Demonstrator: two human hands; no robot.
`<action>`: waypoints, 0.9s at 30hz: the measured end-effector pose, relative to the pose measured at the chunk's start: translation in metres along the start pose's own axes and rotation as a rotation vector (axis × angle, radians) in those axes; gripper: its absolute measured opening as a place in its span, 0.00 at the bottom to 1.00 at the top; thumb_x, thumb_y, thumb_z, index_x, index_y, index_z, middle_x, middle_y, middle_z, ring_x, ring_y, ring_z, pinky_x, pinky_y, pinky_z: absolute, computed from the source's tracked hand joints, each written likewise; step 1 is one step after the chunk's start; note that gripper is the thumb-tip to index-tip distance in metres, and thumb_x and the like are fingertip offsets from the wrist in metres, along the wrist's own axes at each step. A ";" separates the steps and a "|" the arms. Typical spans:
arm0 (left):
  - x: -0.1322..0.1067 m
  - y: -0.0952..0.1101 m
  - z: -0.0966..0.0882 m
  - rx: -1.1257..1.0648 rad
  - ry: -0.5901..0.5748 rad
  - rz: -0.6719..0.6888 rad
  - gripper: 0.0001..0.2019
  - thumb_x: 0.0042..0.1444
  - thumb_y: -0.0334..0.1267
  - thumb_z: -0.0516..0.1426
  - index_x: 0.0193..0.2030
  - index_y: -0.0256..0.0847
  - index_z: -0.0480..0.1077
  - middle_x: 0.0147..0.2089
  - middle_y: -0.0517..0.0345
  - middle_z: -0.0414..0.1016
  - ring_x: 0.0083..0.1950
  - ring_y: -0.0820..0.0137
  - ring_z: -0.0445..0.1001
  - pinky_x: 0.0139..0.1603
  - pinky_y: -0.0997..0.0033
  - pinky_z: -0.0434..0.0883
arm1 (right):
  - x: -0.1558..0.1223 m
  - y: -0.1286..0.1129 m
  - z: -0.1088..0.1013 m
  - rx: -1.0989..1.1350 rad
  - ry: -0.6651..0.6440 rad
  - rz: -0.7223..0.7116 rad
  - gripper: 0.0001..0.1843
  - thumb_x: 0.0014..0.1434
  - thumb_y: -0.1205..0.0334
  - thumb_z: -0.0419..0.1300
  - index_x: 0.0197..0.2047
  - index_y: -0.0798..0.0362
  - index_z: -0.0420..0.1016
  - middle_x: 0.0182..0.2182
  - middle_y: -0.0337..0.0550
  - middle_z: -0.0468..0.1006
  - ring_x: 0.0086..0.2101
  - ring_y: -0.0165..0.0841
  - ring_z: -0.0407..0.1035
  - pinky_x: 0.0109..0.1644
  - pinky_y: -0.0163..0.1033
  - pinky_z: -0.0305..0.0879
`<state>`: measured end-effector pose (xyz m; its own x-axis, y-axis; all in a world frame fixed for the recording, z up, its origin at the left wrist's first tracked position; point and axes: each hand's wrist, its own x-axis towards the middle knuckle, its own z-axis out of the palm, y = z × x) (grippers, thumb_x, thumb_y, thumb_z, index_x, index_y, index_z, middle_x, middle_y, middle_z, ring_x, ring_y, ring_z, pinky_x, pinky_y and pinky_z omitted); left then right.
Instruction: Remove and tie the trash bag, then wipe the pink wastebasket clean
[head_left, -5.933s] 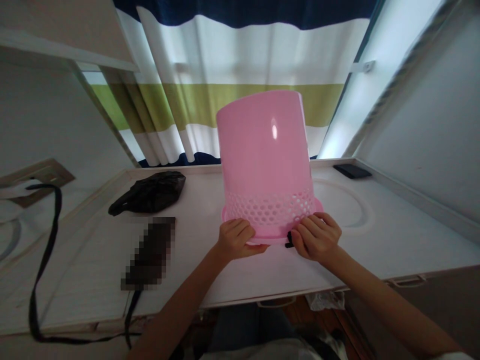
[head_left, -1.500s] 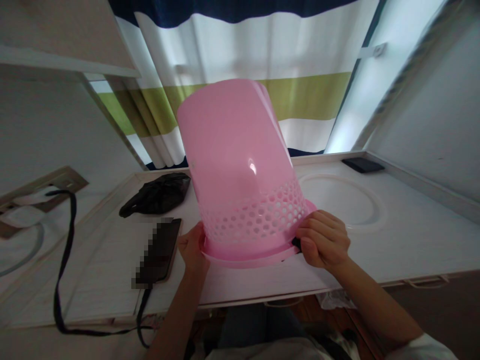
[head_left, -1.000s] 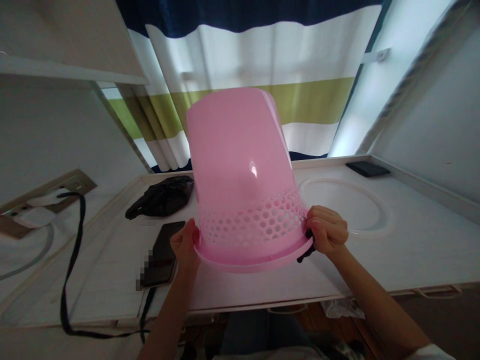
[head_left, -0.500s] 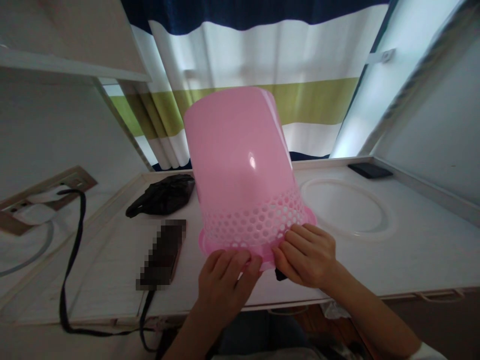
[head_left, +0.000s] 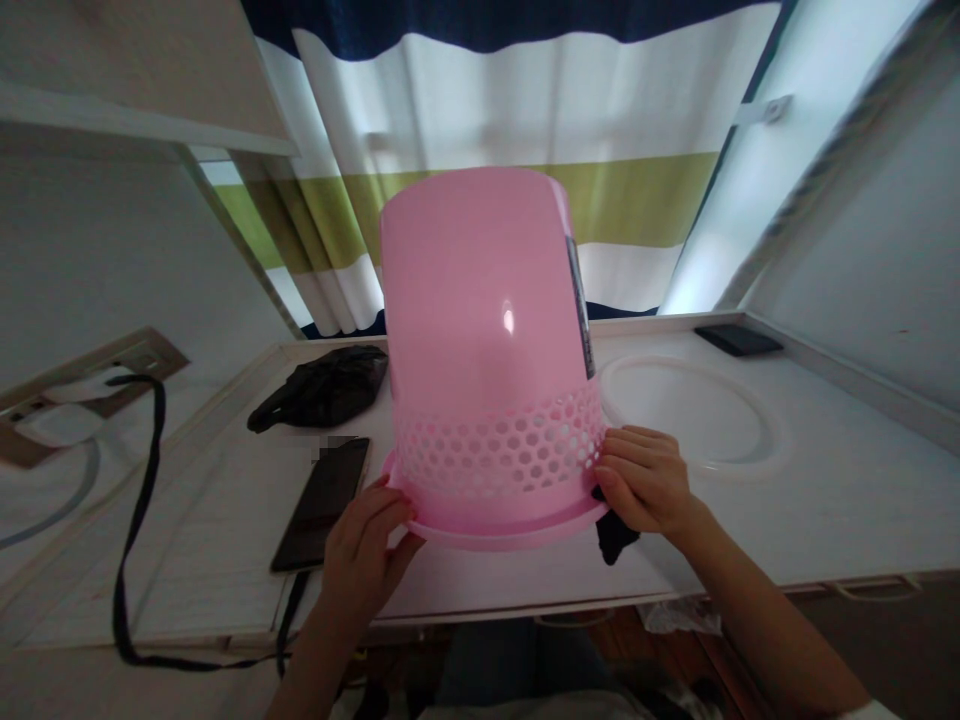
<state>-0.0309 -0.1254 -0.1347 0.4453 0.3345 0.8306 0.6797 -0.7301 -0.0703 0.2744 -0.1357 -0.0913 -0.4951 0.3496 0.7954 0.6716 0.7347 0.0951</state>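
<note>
A pink plastic waste bin point(head_left: 480, 290) stands bottom-up in front of me, its wide rim low and near me, with a band of round holes above the rim. My left hand point(head_left: 367, 530) grips the rim at the left, thumb beneath and fingers over it. On the right side my right hand point(head_left: 645, 480) is closed on the rim. A piece of black plastic point(head_left: 616, 538) pokes out below that hand; whether the fingers pinch it too I cannot tell. The inside of the bin is hidden.
On the white desk point(head_left: 825, 520) lie a crumpled black plastic bag point(head_left: 322, 385), a phone point(head_left: 322, 505) with a black cable point(head_left: 146, 500), a pale ring point(head_left: 765, 420) and a dark flat object point(head_left: 739, 340). Wall sockets point(head_left: 94, 390) are at left, a striped curtain point(head_left: 487, 100) behind.
My left hand has moved left along the rim, and my right hand slightly right. The bin has turned and straightened; a dark label now shows on its right side. More black plastic shows.
</note>
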 end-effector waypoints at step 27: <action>0.034 0.087 0.031 -0.258 -0.054 -0.439 0.11 0.36 0.24 0.57 0.21 0.40 0.57 0.22 0.63 0.59 0.27 0.72 0.59 0.31 0.70 0.60 | 0.006 -0.045 0.023 -0.191 0.011 -0.117 0.12 0.49 0.62 0.55 0.16 0.53 0.61 0.14 0.36 0.61 0.20 0.27 0.54 0.25 0.36 0.49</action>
<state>0.0609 -0.1589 -0.1295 0.1843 0.6682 0.7208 0.6466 -0.6347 0.4231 0.2280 -0.1533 -0.1043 -0.5706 0.2610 0.7786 0.7027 0.6459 0.2984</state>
